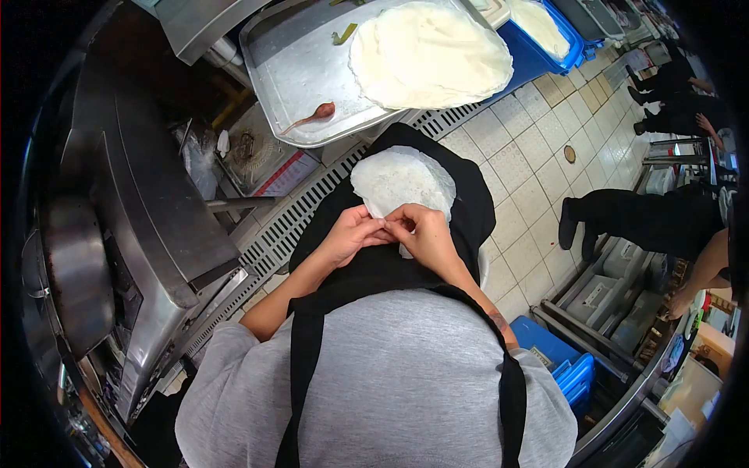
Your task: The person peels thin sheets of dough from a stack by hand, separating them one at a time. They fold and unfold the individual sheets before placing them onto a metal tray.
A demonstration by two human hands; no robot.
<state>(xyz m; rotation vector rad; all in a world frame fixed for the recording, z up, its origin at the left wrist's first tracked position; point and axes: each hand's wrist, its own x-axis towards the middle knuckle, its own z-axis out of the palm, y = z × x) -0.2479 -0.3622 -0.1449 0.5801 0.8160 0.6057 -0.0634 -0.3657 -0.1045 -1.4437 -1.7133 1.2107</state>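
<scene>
A thin, round, whitish wrapper sheet (398,183) lies over the black apron on my lap, its near edge between my hands. My left hand (353,236) pinches that edge with thumb and fingers. Right beside it, my right hand (424,240) is also closed on the edge, and the fingertips of both hands meet. A small piece of the sheet shows below my right fingers. Beyond my knees, a metal tray (292,101) holds a broad stack of pale round wrappers (429,54).
On the tray lie a reddish bulb with a thin stalk (316,114) and a green scrap (343,34). A blue bin (530,47) stands behind it. Steel kitchen equipment (148,203) is at left, over a floor grate (300,191). Several people in black work at right.
</scene>
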